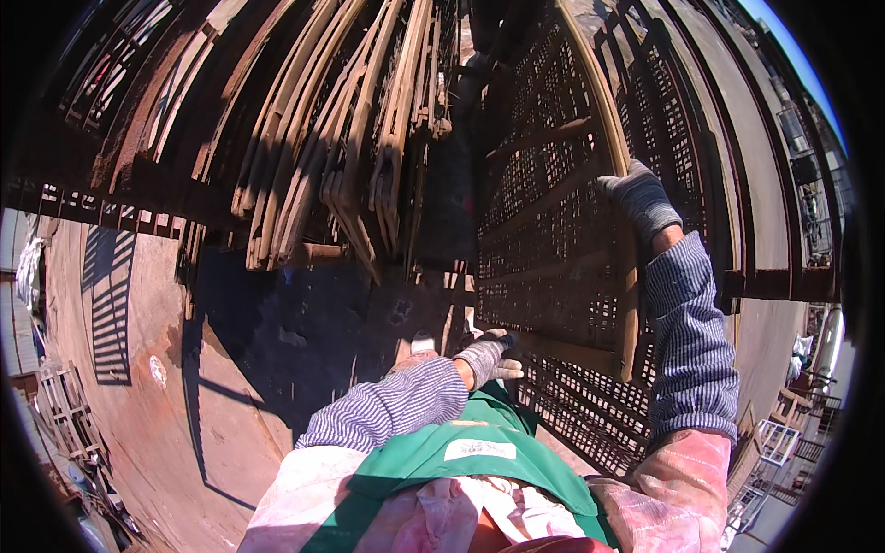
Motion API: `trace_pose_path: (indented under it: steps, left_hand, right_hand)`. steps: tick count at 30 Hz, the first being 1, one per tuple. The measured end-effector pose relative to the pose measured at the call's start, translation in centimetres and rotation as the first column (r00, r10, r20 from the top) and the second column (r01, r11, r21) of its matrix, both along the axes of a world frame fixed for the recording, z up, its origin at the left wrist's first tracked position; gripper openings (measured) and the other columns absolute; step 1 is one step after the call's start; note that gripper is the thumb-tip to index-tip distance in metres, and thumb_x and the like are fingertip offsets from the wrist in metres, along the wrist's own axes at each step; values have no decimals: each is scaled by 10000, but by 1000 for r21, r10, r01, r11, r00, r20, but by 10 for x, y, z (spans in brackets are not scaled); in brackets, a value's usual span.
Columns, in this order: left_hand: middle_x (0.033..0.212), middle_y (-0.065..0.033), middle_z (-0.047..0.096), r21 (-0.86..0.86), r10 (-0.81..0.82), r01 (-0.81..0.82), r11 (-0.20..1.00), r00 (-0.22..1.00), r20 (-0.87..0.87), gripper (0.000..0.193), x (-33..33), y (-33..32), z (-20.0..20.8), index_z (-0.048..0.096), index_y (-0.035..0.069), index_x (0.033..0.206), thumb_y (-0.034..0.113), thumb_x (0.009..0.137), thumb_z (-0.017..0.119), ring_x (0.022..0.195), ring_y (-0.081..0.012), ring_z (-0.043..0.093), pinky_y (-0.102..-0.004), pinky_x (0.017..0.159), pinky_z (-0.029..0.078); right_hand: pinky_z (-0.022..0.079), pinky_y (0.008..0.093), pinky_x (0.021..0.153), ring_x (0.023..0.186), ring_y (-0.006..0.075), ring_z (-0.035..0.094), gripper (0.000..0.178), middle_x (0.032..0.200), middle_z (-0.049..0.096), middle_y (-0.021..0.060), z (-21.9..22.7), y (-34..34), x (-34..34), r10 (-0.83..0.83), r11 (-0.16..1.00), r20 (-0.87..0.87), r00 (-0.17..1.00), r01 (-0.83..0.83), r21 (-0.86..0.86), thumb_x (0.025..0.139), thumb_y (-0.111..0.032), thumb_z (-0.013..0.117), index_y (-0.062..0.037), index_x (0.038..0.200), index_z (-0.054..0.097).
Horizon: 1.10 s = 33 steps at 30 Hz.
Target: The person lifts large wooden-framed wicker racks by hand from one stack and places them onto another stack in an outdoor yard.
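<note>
A tall wooden-framed lattice panel (553, 221) stands on edge to the right of centre, its woven mesh crossed by wooden bars. My right hand (643, 198), in a grey glove, is closed round the panel's right rail, with the arm stretched forward. My left hand (487, 358), also gloved, is low in front of my green apron (442, 452). Its fingers are apart and point towards the panel's lower edge; whether they touch it I cannot tell. Striped sleeve covers are on both forearms.
Several similar wooden frames (350, 138) stand close together at the upper left inside a rusty metal rack (138, 189). More lattice panels (664, 101) are at the right. Slatted wooden pallets (69, 410) lie at the far left on sunlit concrete (240, 387).
</note>
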<state>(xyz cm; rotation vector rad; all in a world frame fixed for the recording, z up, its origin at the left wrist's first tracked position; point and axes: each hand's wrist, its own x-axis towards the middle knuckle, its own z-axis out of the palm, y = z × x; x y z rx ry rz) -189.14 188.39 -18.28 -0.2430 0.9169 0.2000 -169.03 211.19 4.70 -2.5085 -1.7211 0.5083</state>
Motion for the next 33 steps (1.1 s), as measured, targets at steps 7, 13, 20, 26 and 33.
trace_pose_path:
  steps: [7, 13, 20, 26, 33]
  left_hand:
    - [1170, -155, 551, 370, -32, 45, 928, 999, -42, 446, -50, 25, 30, 432, 81, 1317, 179, 920, 609, 841, -305, 652, -410, 611, 627]
    - [965, -101, 614, 715, -132, 288, 637, 955, -267, 393, -57, 38, 91, 513, 52, 1271, 210, 923, 606, 747, -174, 617, -300, 629, 567]
    - [1091, -62, 574, 899, -172, 281, 336, 957, -234, 542, -29, 3, 105, 389, 25, 1372, 206, 923, 633, 857, -126, 604, -269, 745, 552]
    - [1303, -157, 512, 833, -65, 528, -164, 837, -543, 691, -15, -73, 119, 320, 36, 1431, 223, 879, 691, 1147, -223, 550, -313, 925, 501]
    - [1449, -200, 356, 439, 381, 490, -753, 869, -315, 850, -18, -103, 153, 346, 64, 1422, 146, 700, 787, 1317, -373, 387, -414, 1081, 353]
  right_hand:
    - [535, 340, 804, 883, 289, 667, 567, 984, 671, 185, 7, -142, -8, -100, 994, -154, 983, 106, 33, 738, -208, 741, 3, 1217, 524]
    - [530, 347, 808, 900, 282, 657, 579, 1002, 655, 193, 1, -262, -24, -137, 976, -206, 969, 168, 141, 735, -133, 764, 22, 1223, 492]
    - [523, 316, 808, 913, 232, 647, 530, 1003, 653, 186, 3, -405, -5, -229, 953, -313, 922, 278, 121, 744, -50, 729, 33, 1218, 506]
    - [540, 359, 778, 883, 334, 672, 544, 951, 672, 218, 40, -500, -27, -329, 944, -153, 932, 331, -8, 728, -91, 726, 27, 1215, 515]
    - [543, 401, 758, 884, 380, 660, 601, 957, 670, 230, 2, -637, -21, -433, 891, 33, 901, 434, -136, 720, -175, 733, -12, 1256, 513]
